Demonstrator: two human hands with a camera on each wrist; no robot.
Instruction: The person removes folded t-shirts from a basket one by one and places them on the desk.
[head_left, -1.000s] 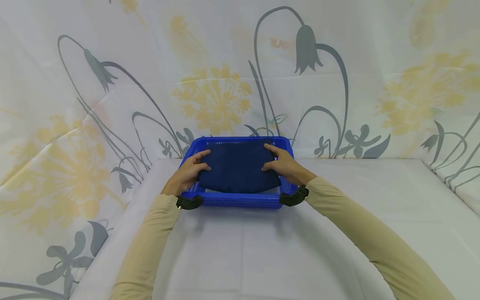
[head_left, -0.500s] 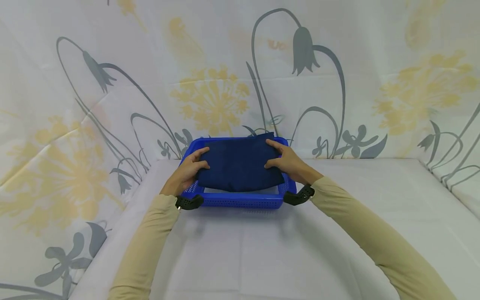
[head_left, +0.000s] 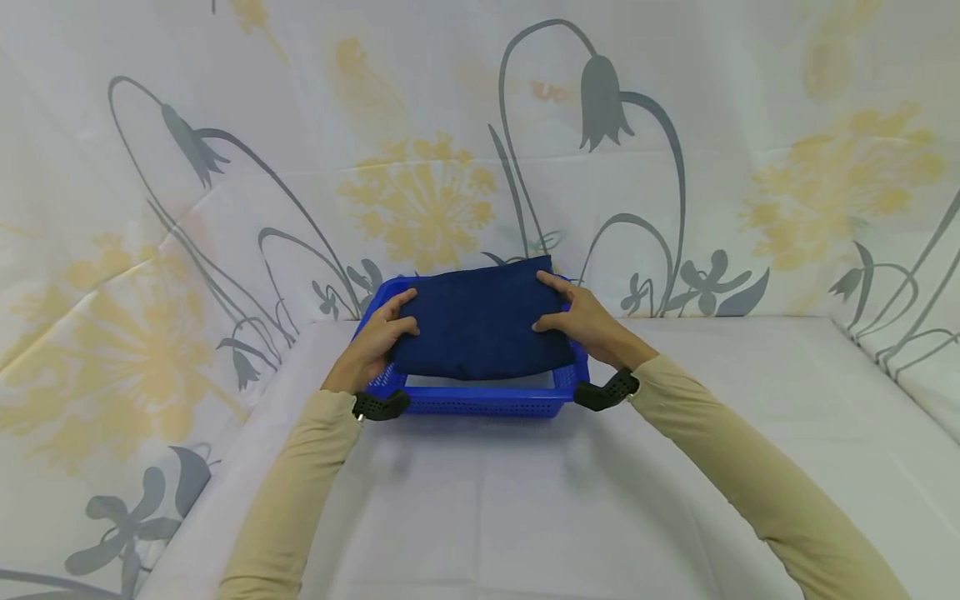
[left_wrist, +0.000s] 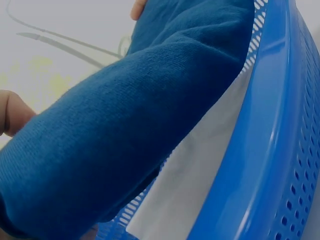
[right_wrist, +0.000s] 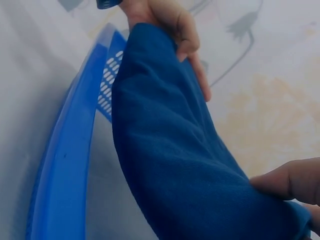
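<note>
A dark blue folded cloth (head_left: 480,321), knit-looking up close, is held between both hands over a blue plastic basket (head_left: 480,400). My left hand (head_left: 375,337) grips its left end, thumb and fingers on the near face. At the other end my right hand (head_left: 585,325) pinches the cloth, with the thumb (right_wrist: 280,180) pressed on it in the right wrist view. The cloth's right end sits higher than its left, its far right corner above the basket's back rim. Parts of both hands are hidden behind the cloth.
A white sheet-like piece (left_wrist: 185,180) lies inside the basket below the cloth. The basket has perforated walls and stands on a white-covered table (head_left: 465,500). A flower-printed curtain (head_left: 435,100) rises close behind it. Dark straps (head_left: 381,406) circle both wrists.
The right hand has moved up and slightly right, lifting the cloth's right end and tilting it. The left hand has stayed nearly in place, and the basket's front rim shows more below the cloth.
</note>
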